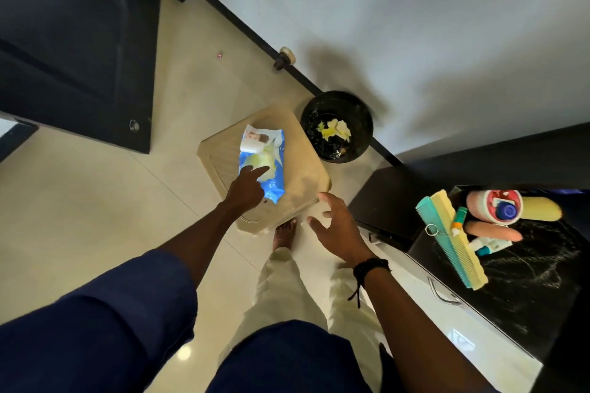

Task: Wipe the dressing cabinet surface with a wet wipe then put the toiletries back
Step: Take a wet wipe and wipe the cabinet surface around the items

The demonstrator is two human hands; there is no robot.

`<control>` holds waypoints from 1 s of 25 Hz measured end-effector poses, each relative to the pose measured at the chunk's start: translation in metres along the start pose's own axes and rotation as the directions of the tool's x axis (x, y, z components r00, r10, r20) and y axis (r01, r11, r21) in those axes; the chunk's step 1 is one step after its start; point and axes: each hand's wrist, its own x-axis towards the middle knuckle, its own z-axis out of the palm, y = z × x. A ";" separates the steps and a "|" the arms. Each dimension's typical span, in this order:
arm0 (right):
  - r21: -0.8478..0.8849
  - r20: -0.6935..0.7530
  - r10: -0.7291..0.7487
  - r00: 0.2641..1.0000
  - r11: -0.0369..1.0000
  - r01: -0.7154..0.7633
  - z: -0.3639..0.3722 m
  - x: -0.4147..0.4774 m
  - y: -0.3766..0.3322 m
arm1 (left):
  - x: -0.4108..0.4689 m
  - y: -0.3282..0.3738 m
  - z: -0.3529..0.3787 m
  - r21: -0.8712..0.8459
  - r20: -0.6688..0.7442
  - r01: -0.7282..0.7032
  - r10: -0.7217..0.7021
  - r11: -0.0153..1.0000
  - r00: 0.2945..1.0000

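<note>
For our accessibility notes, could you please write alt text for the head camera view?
A person's left hand touches a blue wet wipe pack lying on a beige stool, while the right hand hovers open beside it. A black bin stands behind; combs and bottles lie on the dark cabinet at right.

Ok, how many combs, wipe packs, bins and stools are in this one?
Combs: 2, the teal comb and the yellow comb
Wipe packs: 1, the wet wipe pack
Bins: 1, the black bin
Stools: 1, the beige stool
Total: 5
</note>
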 end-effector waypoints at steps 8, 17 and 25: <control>-0.002 -0.002 0.097 0.995 0.995 -0.097 0.001 -0.009 0.003 | 0.036 0.013 0.010 -0.113 -0.024 0.016 -0.019 0.994 1.000; 0.055 -0.002 0.127 0.992 0.990 -0.126 -0.001 -0.012 -0.004 | 0.008 0.021 0.000 -0.217 -0.306 0.026 -0.093 0.976 0.947; 0.309 0.073 0.046 0.996 0.949 -0.066 -0.015 -0.016 -0.040 | -0.098 0.061 -0.027 -0.693 -0.371 -0.123 -0.205 0.710 0.906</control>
